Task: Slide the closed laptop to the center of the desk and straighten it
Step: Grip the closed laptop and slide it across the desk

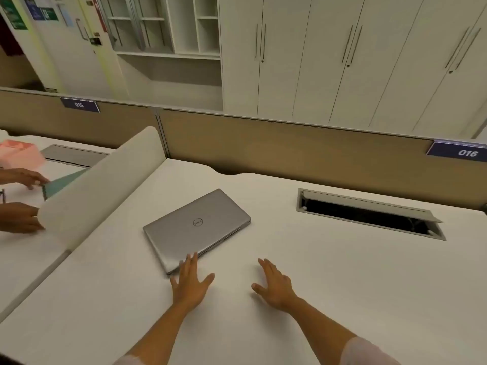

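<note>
A closed silver laptop point(196, 229) lies on the white desk point(329, 280), left of the desk's middle and turned at an angle to the desk edges. My left hand point(190, 281) is open and flat, its fingertips resting on the laptop's near corner. My right hand point(275, 284) is open with fingers spread, palm down over the bare desk to the right of the laptop, apart from it.
An open cable hatch point(369, 214) is cut into the desk at the back right. A white curved divider point(105, 183) borders the desk on the left; beyond it another person's hands point(23, 201) handle a teal notebook. A tan partition point(290, 143) closes the back.
</note>
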`<state>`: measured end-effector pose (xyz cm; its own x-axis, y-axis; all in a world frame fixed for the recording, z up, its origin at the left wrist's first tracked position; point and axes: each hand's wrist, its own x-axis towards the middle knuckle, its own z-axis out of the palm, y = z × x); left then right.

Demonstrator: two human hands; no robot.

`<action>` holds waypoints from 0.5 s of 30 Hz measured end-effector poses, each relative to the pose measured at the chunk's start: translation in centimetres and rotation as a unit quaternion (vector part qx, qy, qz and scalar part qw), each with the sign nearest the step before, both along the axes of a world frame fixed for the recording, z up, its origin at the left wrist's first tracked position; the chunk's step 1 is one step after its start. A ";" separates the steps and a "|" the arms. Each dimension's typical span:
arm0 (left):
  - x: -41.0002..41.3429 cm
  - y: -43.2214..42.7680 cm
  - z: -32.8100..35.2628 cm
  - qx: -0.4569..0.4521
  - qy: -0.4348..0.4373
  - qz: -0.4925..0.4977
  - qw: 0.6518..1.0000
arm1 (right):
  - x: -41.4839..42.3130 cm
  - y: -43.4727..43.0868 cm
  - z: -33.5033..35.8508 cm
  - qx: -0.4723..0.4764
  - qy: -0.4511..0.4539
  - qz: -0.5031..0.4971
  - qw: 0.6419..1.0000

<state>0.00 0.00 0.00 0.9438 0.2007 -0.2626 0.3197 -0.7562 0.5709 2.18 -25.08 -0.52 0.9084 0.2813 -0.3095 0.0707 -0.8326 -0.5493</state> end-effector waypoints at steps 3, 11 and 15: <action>1.9 2.2 -0.3 0.014 -0.012 0.065 0.998 | 3.1 1.4 0.5 0.022 0.012 -0.015 1.000; 6.9 6.3 0.7 -0.057 -0.024 0.255 0.965 | 10.9 4.9 2.4 0.176 0.051 -0.123 0.975; 9.3 7.5 0.9 -0.125 -0.024 0.333 0.934 | 13.6 6.3 2.4 0.190 0.044 -0.128 0.973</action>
<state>9.31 7.53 0.85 0.6430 0.6859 -0.3407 0.6421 -0.2402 0.7281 15.79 -18.76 1.89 0.9385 0.1593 -0.3064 -0.1723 -0.5530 -0.8152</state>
